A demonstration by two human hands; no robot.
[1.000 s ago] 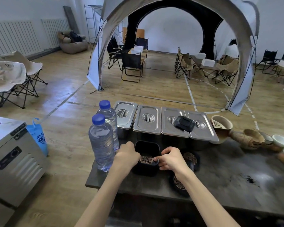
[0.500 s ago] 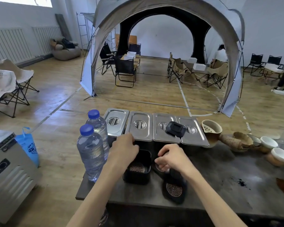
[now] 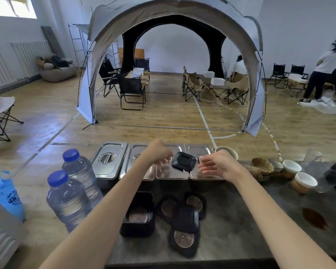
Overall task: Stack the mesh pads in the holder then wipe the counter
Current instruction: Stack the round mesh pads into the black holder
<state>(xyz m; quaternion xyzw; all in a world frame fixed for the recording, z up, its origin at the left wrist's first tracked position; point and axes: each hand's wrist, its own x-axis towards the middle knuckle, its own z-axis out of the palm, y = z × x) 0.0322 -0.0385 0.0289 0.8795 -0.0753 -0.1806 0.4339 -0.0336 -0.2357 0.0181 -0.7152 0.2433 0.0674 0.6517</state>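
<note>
Flanking the black piece over the steel lids were left hand, curled, grip unclear, and right hand, spread.

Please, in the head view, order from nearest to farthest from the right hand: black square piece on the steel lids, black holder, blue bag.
1. Black square piece: on the steel lids, beside the right hand.
2. Black holder: lower left, on the counter.
3. Blue bag: far left edge.
</note>
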